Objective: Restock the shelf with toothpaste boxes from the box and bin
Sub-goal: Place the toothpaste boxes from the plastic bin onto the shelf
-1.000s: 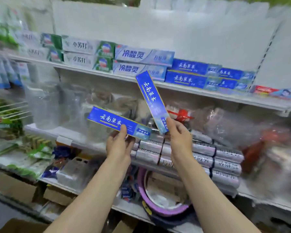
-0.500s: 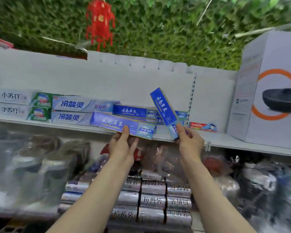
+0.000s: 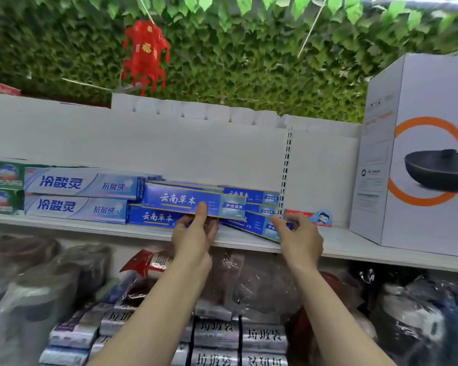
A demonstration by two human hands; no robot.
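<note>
White shelf carries blue stack; left hand pinches a toothpaste box level atop it, right hand pinches another box tilted beside it, seemingly for sliding in.

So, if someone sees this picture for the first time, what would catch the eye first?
Probably the two hands at the shelf edge: the left hand holds a blue toothpaste box level against the blue stack, and the right hand pinches a tilted blue box. Next, the red ornament hanging above and the big wok carton at right.
</note>
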